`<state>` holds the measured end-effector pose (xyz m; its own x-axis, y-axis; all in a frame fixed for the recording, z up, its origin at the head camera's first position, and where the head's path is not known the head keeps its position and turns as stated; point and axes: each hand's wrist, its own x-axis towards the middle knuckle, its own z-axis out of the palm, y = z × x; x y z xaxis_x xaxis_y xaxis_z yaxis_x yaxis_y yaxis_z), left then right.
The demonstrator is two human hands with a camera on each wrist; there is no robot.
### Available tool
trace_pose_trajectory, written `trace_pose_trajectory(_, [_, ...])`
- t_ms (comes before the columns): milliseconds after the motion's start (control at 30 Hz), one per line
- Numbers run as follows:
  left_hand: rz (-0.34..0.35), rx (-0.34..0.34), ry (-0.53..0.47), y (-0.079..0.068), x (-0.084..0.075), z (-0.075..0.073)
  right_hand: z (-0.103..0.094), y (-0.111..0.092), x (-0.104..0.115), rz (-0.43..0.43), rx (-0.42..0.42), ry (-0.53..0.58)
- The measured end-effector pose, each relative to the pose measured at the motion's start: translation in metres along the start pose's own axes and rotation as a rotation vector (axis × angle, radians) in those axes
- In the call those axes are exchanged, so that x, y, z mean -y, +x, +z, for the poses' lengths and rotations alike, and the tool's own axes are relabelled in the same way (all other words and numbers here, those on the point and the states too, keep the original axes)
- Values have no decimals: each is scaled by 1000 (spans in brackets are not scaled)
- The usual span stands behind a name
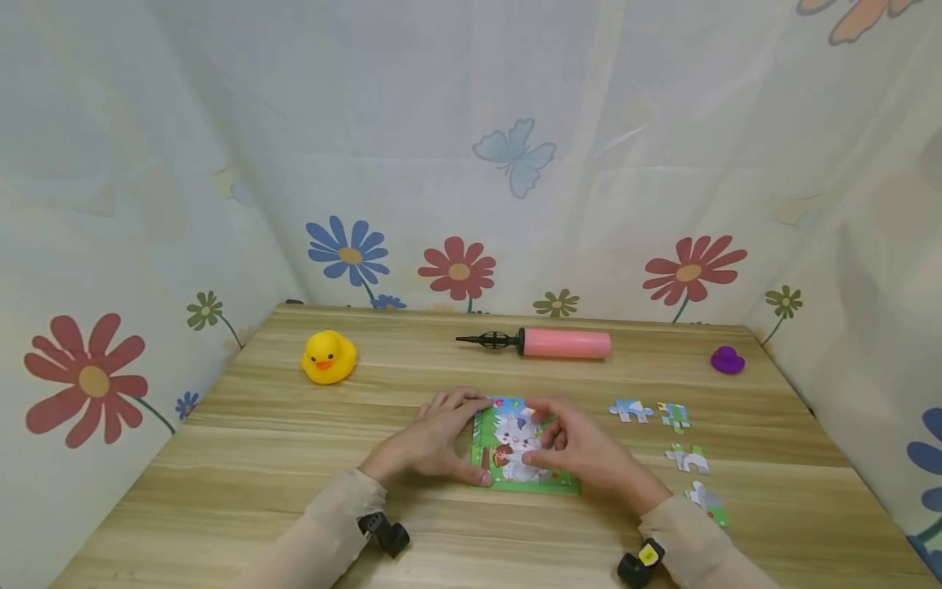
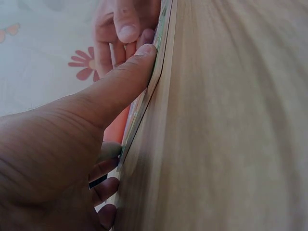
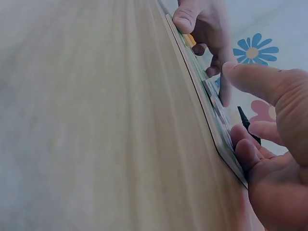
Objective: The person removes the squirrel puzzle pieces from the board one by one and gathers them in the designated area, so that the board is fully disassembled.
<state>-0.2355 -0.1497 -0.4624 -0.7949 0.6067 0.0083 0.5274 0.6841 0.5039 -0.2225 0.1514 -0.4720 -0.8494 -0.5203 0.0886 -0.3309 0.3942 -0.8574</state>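
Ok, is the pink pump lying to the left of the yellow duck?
No, the pink pump lies to the right of the yellow duck, along the table's far edge.

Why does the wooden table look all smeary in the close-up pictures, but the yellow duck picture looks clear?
Head view: soft even light, sharp yellow rubber duck, picture puzzle board and wooden table, edges slightly bent by the wide lens. Left wrist view: the left hand is too close, the wood grain blurs. Right wrist view: the right hand is fairly clear, the tabletop smeared.
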Motion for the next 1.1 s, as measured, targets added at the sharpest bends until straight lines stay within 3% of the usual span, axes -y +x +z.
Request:
trace_pose_trajectory(467, [0, -8, -4, 1, 1, 2, 1, 3, 5, -10, 33, -248])
trace_pose_trajectory(1100, [15, -5, -1, 0, -1, 0, 1, 7, 8, 36, 34, -168])
